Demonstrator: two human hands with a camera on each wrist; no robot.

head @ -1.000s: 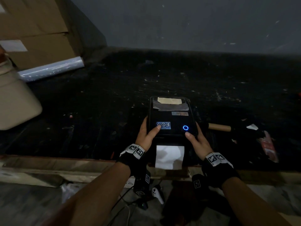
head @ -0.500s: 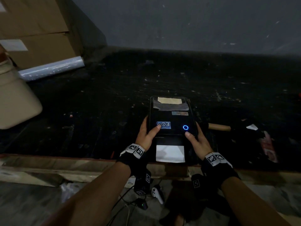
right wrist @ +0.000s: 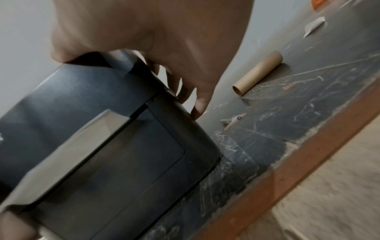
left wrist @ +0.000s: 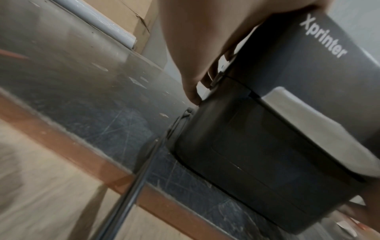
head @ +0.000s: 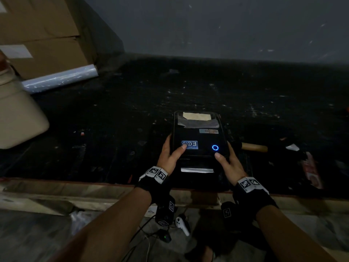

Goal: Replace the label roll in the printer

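The black label printer (head: 199, 138) sat on the dark worktop (head: 113, 129) near its front edge, lid down, with a strip of white label paper (head: 197, 170) showing at the front slot. The left hand (head: 171, 155) and right hand (head: 227, 163) gripped its 2 sides, thumbs on the lid. A cardboard core (right wrist: 258, 74) lay on the worktop to the right of the printer.

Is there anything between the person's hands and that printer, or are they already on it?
Nothing visible stands between them. The left hand grips the printer on its left side, thumb on the lid; the right hand grips its right side, thumb near the blue light. The cardboard tube lies off to the right.
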